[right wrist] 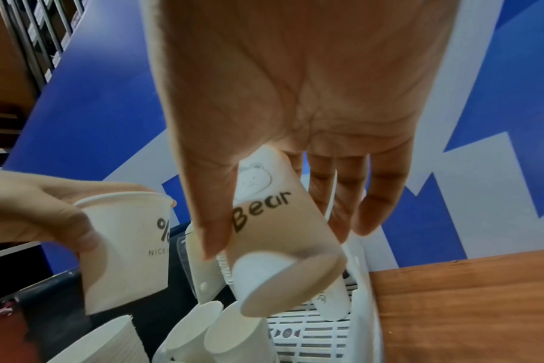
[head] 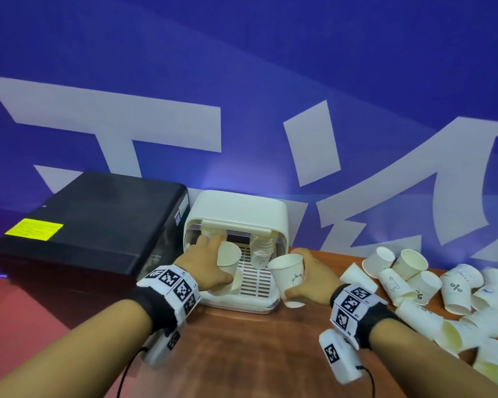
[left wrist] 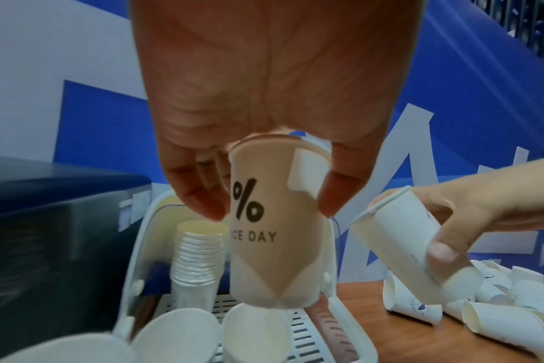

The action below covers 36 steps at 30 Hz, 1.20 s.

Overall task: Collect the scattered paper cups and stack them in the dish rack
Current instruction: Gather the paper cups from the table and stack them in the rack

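Note:
My left hand [head: 206, 264] grips a white paper cup [head: 227, 257] printed "% NICE DAY" [left wrist: 264, 221] over the left side of the white dish rack [head: 259, 300]. My right hand [head: 308, 278] holds a second cup [head: 288, 272] marked "Bear" [right wrist: 274, 221] at the rack's right front corner, base tilted down. Inside the rack stands a tall nested stack [left wrist: 199, 255], a second stack [head: 262, 252] at the back right, and open cups [left wrist: 255, 331] at the front. Many loose cups [head: 431, 285] lie on the table at the right.
A black machine [head: 78, 239] with a yellow label stands left of the rack. The rack's lid [head: 236, 211] is raised at the back. A blue and white banner forms the wall behind. Bare wooden table [head: 242, 354] lies in front of the rack.

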Motion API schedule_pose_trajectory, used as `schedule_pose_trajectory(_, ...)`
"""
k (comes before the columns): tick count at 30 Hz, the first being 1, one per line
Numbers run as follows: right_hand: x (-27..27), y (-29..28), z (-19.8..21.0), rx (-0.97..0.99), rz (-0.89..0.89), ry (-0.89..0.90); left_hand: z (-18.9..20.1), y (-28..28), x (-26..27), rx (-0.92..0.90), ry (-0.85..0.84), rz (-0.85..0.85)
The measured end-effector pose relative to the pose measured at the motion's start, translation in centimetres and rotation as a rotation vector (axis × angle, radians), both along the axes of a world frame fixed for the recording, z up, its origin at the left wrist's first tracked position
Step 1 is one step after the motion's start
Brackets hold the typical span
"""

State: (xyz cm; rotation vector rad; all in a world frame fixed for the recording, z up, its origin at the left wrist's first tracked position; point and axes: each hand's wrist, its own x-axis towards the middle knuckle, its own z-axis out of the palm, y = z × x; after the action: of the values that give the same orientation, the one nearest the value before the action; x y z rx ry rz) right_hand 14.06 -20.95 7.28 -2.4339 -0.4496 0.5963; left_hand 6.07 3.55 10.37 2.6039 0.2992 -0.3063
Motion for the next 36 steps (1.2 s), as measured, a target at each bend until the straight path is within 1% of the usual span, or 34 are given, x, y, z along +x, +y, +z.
schedule_pose_trajectory(4,-1.2,3.2,-0.4,0.067,-0.052,0.024,-0.2,2.8,-0.4,0.009,0.002,0.035)
schedule_pose_trajectory(7,-1.7,5.2,-0.9,0.113,-0.084,0.004,-0.8,3.9,-0.3,0.002,0.004,0.057)
schedule_pose_trajectory(10,-1.8,6.7,-1.5,0.113,-0.104,-0.029,-1.6,4.2,-0.2,-0.011,0.009,0.078)
schedule_pose_trajectory(13,-1.7,7.8,-2.0,0.096,-0.087,-0.034,-2.2,4.3,0.2,-0.018,0.02,0.077)
schedule_pose_trajectory(16,-1.3,8.6,-2.8,0.066,-0.074,-0.029,-2.7,4.6,0.9,0.01,0.05,0.094)
schedule_pose_trajectory(21,-0.5,9.9,-4.4,0.1,-0.111,-0.03,-3.3,5.4,1.6,0.089,0.087,0.114)
schedule_pose_trajectory(25,0.1,11.0,-5.2,0.116,-0.096,-0.002,-3.9,5.8,2.3,0.119,0.141,0.096)
schedule_pose_trajectory(27,0.4,11.5,-5.6,0.1,-0.069,0.017,-4.3,5.8,2.7,0.114,0.172,0.086)
schedule_pose_trajectory(30,0.6,11.9,-6.2,0.024,-0.031,0.044,-5.0,5.7,3.2,0.122,0.204,0.06)
schedule_pose_trajectory(36,0.8,12.1,-7.3,-0.043,-0.049,0.076,-6.1,5.6,3.9,0.202,0.254,0.046)
